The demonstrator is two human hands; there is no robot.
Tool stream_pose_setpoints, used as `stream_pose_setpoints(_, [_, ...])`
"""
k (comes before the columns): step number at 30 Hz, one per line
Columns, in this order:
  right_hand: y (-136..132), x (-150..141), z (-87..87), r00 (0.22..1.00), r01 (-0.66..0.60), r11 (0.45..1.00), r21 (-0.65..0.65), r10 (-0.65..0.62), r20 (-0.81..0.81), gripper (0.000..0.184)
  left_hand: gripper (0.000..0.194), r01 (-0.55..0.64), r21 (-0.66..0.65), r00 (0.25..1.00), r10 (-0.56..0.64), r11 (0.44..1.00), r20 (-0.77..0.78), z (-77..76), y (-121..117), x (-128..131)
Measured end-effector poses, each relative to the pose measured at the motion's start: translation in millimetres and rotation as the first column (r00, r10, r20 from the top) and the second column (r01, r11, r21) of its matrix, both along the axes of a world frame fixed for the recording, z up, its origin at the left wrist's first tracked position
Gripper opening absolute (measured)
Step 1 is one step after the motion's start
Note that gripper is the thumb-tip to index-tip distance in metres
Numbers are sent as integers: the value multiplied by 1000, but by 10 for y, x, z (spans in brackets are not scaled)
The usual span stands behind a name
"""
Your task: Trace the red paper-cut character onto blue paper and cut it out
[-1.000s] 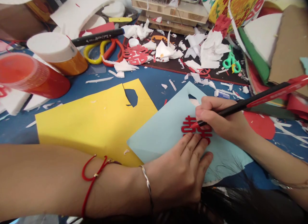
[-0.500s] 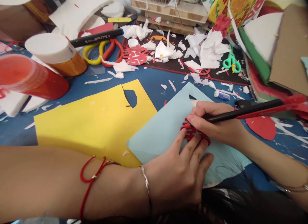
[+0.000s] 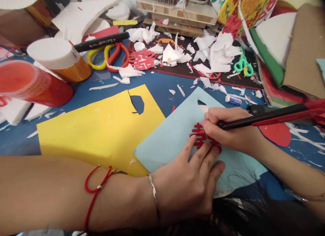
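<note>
Two hands, one red paper cut-out (image 3: 200,136)
Right hand (image 3: 231,129) closed on one long black pen (image 3: 264,116), tip pointing left; left hand (image 3: 188,185) open flat on pale blue card (image 3: 162,148).

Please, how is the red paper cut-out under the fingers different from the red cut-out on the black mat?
The cut-out under the fingers lies on a pale blue card, while the mat cut-out lies on the black mat. The first is held down by the left hand and partly hidden by the right hand with its black pen; the second is untouched and fully visible, among white paper scraps. Both are red, with an openwork double-happiness shape.
</note>
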State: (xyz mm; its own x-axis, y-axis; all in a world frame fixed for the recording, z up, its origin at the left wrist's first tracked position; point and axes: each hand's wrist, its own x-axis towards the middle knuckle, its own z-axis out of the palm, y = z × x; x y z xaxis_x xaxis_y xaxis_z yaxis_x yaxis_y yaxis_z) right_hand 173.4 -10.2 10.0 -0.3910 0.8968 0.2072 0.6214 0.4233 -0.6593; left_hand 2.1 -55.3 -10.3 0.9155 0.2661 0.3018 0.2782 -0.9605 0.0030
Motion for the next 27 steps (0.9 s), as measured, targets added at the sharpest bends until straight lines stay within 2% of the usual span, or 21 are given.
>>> stream_pose_setpoints(9, [-11,12,-46,999,34,999,0,-34,-21,32,41,25,9,1000,-25,1000,-4,-11,20,8])
stream_pose_setpoints(22, [-20,15,-112,999,-34,997,-73,33,-8,31,41,8,25,1000,-8,1000,4,-3,3,12])
stream_pose_setpoints(27, [-14,6,-81,987,82,995,-57,-89,-135,31,41,9,2,1000,-9,1000,9,0,2,7])
